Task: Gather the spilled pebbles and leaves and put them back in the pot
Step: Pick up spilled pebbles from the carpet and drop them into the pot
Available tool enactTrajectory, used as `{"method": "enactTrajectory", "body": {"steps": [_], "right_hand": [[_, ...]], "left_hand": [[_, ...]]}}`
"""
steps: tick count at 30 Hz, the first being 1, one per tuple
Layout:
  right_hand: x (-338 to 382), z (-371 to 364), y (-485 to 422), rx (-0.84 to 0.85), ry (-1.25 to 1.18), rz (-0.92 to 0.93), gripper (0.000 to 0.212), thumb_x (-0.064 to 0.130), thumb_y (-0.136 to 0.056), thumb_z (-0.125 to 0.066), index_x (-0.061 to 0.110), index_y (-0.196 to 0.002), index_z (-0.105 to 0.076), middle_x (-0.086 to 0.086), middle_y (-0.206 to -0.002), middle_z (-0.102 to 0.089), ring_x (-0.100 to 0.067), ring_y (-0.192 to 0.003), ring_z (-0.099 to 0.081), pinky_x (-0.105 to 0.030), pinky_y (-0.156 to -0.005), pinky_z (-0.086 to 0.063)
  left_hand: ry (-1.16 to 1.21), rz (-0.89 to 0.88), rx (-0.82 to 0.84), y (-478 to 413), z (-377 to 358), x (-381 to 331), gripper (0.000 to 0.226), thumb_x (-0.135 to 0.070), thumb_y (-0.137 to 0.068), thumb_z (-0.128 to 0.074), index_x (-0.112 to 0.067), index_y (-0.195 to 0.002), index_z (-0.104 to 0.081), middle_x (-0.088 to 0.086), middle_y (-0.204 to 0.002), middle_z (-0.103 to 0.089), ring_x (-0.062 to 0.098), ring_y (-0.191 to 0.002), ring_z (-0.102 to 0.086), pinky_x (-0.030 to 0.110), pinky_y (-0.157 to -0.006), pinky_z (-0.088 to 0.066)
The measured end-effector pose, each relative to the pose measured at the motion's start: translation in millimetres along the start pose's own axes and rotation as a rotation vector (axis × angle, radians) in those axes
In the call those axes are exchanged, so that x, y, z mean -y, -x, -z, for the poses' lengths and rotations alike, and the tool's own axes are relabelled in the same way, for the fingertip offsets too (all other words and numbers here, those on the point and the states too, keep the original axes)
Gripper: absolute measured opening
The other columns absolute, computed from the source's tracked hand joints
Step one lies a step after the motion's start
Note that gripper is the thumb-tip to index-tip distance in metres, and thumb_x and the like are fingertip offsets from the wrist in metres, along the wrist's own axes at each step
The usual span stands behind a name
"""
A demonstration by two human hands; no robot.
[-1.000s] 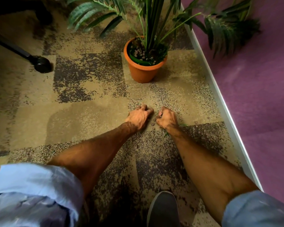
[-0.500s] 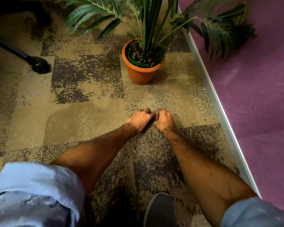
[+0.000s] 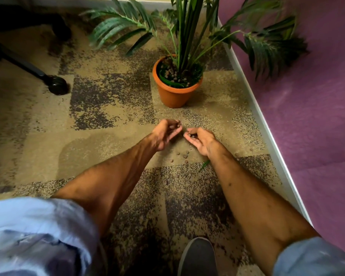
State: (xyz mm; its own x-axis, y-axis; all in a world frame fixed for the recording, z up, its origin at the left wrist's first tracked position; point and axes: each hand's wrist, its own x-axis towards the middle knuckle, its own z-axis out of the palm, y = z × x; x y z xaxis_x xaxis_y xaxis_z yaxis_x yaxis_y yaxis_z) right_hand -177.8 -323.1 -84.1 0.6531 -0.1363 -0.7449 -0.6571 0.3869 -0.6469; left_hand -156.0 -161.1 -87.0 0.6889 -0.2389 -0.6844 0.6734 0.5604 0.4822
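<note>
Left hand (image 3: 166,132) and right hand (image 3: 200,138) each cup small round brown pebbles (image 3: 193,135) in curled fingers, just short of the pot (image 3: 174,96). Loose pebbles (image 3: 185,155) lie on the carpet (image 3: 108,140) farther from the pot. Beside them lies one narrow green leaf (image 3: 204,165), its long axis slanting toward the pot's right side.

Shoe (image 3: 197,257): bottom edge is cutting it off.
Chair leg (image 3: 26,65): running off the left edge.
Pebbles (image 3: 192,136): right hand (image 3: 202,141) is partly hiding them.

Dim, warm light; the pot (image 3: 173,95) casts a soft shadow on the carpet (image 3: 108,140), corners darken, edges bow, my sleeves (image 3: 38,232) blur.
</note>
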Motion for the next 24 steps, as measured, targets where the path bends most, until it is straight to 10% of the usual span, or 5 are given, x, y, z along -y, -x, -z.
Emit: {"method": "enactTrajectory", "body": {"steps": [6,9,17,24], "right_hand": [[47.7,-43.5,13.7,0.149,-0.229,-0.023,0.017,-0.005,-0.094,-0.051,-0.001,-0.099,-0.067,-0.015,-0.099,-0.069,-0.021,-0.092,-0.068,-0.026,-0.078,-0.063],[78.8,-64.9,27.6,0.201,-0.312,0.022,0.018,-0.003,-0.095,-0.047,-0.004,-0.092,-0.065,-0.017,-0.093,-0.069,-0.024,-0.09,-0.069,-0.032,-0.096,-0.057],[140.0,-104.6,41.1,0.245,-0.431,0.084,0.023,0.004,-0.101,-0.043,-0.013,-0.095,-0.057,-0.027,-0.11,-0.058,-0.042,-0.131,-0.054,-0.048,-0.119,-0.042],[162.8,-121.0,28.9,0.288,-0.479,0.044,0.065,0.007,-0.091,-0.049,-0.016,-0.149,-0.03,-0.031,-0.157,-0.032,-0.045,-0.149,-0.033,-0.051,-0.127,-0.025]], "left_hand": [[0.29,-0.059,-0.051,14.0,-25.1,-35.9,0.048,-0.022,-0.101,-0.027,0.004,-0.096,-0.067,0.018,-0.087,-0.067,0.027,-0.078,-0.067,0.034,-0.067,-0.064],[0.328,-0.155,-0.07,12.1,-43.4,-67.8,0.053,-0.037,-0.104,-0.034,0.0,-0.125,-0.066,0.017,-0.105,-0.069,0.027,-0.087,-0.069,0.032,-0.064,-0.065],[0.3,-0.269,-0.039,31.9,-78.4,-127.6,0.059,-0.049,-0.105,-0.04,0.001,-0.123,-0.065,0.02,-0.134,-0.062,0.028,-0.129,-0.057,0.034,-0.113,-0.042],[0.269,-0.261,0.079,25.4,-85.9,-135.9,0.072,-0.058,-0.102,-0.039,-0.002,-0.141,-0.058,0.021,-0.143,-0.062,0.033,-0.133,-0.058,0.039,-0.103,-0.051]]}}
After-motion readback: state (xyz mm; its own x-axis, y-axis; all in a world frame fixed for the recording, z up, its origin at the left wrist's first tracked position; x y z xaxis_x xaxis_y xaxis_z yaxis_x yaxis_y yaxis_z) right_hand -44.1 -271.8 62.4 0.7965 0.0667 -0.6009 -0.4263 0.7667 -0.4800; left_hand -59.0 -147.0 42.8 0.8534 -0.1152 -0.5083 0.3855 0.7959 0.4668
